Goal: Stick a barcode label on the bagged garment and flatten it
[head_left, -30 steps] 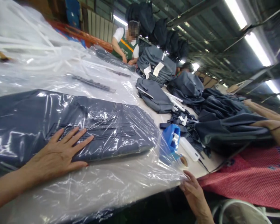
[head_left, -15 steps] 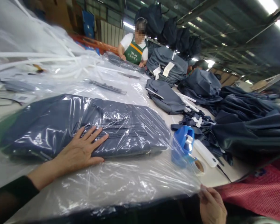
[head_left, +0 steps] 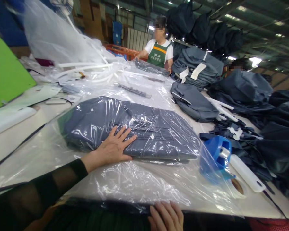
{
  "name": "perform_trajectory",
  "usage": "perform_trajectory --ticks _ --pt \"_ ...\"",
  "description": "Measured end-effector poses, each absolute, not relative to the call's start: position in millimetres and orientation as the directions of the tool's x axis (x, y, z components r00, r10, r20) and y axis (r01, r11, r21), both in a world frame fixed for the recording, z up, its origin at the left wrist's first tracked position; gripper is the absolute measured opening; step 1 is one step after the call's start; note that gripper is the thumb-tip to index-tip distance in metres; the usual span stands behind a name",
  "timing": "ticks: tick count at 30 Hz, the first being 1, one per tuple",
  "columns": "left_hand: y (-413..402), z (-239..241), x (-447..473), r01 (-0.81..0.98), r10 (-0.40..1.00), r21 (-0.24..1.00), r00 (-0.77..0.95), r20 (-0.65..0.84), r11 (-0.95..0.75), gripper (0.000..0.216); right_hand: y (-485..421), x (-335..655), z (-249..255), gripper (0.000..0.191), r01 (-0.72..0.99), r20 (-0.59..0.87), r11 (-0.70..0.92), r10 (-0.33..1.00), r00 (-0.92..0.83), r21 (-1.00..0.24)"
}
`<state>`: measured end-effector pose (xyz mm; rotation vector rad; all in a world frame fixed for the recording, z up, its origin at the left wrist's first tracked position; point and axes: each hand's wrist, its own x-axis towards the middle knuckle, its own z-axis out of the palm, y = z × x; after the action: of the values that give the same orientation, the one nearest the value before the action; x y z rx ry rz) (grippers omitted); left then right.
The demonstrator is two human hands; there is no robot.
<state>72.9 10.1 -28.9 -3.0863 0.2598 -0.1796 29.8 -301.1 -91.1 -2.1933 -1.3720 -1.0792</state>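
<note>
Clear plastic bag (head_left: 125, 183) holds flat grey folded fabric bag (head_left: 135, 131) at tabletop (head_left: 12, 141) centre. Left hand (head_left: 114, 147) flat on it, fingers spread. Right hand (head_left: 166, 216) at 6 o'clock edge, fingers together on plastic. Blue tape dispenser (head_left: 214, 157) at 3 o'clock.

1. The bagged grey backpack (head_left: 135, 131) fills the middle of the table (head_left: 19, 141); the left hand (head_left: 115, 147) lies flat on its near edge.
2. Loose clear plastic bag (head_left: 139, 183) covers the near strip of table up to the edge, where the right hand (head_left: 167, 216) rests.
3. Right of the backpack, the blue tape dispenser (head_left: 215, 157) stands just beside the bag, with a white bottle (head_left: 245, 173) touching it.
4. Further right, dark straps and backpacks (head_left: 267, 138) crowd the surface.
5. Left of the backpack, bare table lies open, crossed by a black cable (head_left: 16, 147).
6. Beyond it, plastic sheeting and white strips (head_left: 91, 69) clutter the far side.
</note>
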Motion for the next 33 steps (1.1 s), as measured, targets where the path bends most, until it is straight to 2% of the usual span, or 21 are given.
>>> perform_trajectory --ticks 6,11,14,16,17,18,20,23,28,30,33 --pt "14 -36 73 -0.186 -0.185 -0.012 0.971 0.152 -0.983 0.087 -280 40 -91 0.016 0.909 0.695 -0.386 0.697 0.178 0.155" --pt "13 -36 73 -0.218 -0.212 0.008 0.958 0.194 -0.976 0.089 -253 47 -68 0.016 0.930 0.640 -0.366 0.721 0.265 0.027" --pt "11 -36 69 -0.239 -0.241 -0.039 0.929 0.280 -0.970 0.094 -236 67 -35 0.016 0.948 0.637 -0.314 0.742 0.211 0.052" --pt "12 -40 67 -0.312 -0.309 -0.052 0.879 0.363 -0.949 0.086 -223 88 -12 0.023 0.950 0.652 -0.312 0.724 0.225 0.019" --pt "14 -43 66 -0.369 -0.354 -0.045 0.843 0.405 -0.929 0.073 -216 99 -1 0.027 0.949 0.643 -0.316 0.722 0.256 -0.022" --pt "16 -46 66 -0.428 -0.395 -0.023 0.811 0.432 -0.904 0.055 -209 110 8 0.030 0.943 0.621 -0.324 0.726 0.295 -0.070" --pt "22 -48 69 -0.514 -0.429 0.111 0.800 0.419 -0.851 0.026 -195 131 22 0.034 0.924 0.546 -0.352 0.749 0.375 -0.151" --pt "30 -40 80 -0.526 -0.437 0.347 0.846 0.304 -0.777 0.027 -179 159 29 0.039 0.886 0.425 -0.398 0.777 0.464 -0.240" --pt "37 -9 87 -0.517 -0.531 0.541 0.835 0.148 -0.663 0.022 -167 189 23 0.045 0.794 0.205 -0.466 0.796 0.569 -0.391" --pt "38 -3 82 -0.517 -0.535 0.497 0.836 0.120 -0.697 0.022 -165 194 19 0.045 0.778 0.150 -0.479 0.805 0.574 -0.406" --pt "38 -2 74 -0.569 -0.542 0.363 0.820 0.185 -0.738 0.033 -165 196 16 0.044 0.744 0.081 -0.504 0.802 0.591 -0.439"
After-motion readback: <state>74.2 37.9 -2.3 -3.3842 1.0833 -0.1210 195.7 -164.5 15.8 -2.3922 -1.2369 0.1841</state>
